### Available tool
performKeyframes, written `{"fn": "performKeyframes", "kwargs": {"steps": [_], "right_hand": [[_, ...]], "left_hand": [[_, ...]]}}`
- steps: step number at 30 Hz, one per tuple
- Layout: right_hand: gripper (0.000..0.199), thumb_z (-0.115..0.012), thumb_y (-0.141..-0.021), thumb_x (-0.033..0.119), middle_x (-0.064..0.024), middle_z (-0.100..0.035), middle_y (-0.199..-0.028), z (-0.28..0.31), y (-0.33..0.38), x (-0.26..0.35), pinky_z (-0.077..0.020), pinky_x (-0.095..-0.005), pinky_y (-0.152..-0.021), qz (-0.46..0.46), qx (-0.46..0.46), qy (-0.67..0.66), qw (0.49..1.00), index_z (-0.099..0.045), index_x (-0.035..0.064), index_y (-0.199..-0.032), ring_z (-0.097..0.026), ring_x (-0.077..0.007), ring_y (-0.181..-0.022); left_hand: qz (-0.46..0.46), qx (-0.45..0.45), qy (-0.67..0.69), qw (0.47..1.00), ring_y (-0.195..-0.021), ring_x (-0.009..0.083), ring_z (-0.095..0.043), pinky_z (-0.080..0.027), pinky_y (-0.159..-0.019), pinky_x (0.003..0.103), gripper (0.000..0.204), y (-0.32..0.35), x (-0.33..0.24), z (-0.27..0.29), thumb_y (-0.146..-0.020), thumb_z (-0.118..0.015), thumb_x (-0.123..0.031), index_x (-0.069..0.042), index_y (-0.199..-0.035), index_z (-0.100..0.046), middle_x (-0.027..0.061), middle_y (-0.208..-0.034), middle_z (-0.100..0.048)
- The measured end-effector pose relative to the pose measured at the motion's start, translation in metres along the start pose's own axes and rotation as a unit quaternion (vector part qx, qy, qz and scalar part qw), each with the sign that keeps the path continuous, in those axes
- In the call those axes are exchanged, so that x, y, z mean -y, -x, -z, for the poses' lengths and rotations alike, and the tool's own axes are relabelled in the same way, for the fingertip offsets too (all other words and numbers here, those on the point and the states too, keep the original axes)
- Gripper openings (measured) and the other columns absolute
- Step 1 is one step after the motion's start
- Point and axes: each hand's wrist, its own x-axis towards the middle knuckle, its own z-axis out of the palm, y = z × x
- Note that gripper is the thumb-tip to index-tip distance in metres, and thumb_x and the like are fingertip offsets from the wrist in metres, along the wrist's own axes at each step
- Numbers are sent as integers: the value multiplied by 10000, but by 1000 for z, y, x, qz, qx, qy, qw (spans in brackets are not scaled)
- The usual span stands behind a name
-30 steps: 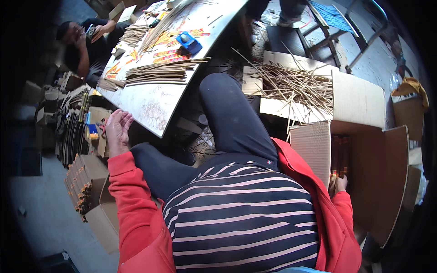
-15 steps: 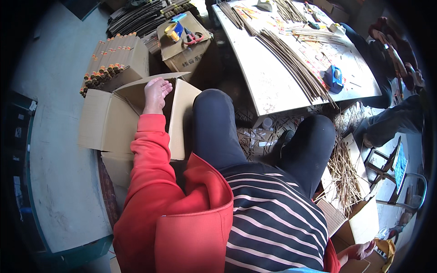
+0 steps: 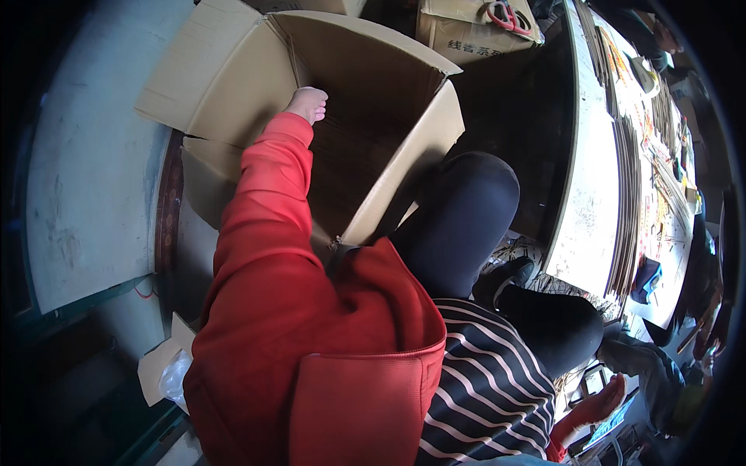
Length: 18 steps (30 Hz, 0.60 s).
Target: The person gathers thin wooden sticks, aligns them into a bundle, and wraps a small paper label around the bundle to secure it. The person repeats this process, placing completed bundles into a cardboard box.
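The left hand [image 3: 308, 103] reaches into the open cardboard box [image 3: 373, 101], its fingers curled under and hidden, so their grip cannot be told. The right hand [image 3: 604, 393], low by the surface [image 3: 584, 233], looks spread and bare. Since the earlier frame, the box has come closer and the left hand has gone deeper inside.

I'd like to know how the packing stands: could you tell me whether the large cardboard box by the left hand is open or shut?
Open: the large cardboard box has its flaps spread outward, and the left hand reaches inside.
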Motion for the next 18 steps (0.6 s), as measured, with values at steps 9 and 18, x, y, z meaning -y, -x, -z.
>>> {"fn": "performKeyframes", "kwargs": {"steps": [9,18], "right_hand": [[183,-488,-930,85,-98,-606,-1006,-56,-27,46,-479,-268,-812,-82,89,25,992,-597,-17,-1037,-595,-180,-898],[174,-476,-935,85,-73,-599,-1006,-88,-47,77,-461,-252,-816,-84,185,-23,979,-588,5,-1042,-577,-153,-910]], "left_hand": [[-236,105,-661,705,-1145,343,-445,-394,-905,453,313,-23,146,-75,-797,-501,-171,-56,-1081,-563,198,-1209,-471],[-456,73,-715,525,-1274,337,-323,-234,-1041,531,551,-63,197,-107,-808,-500,-209,-106,-1337,-387,181,-1360,-370]]}}
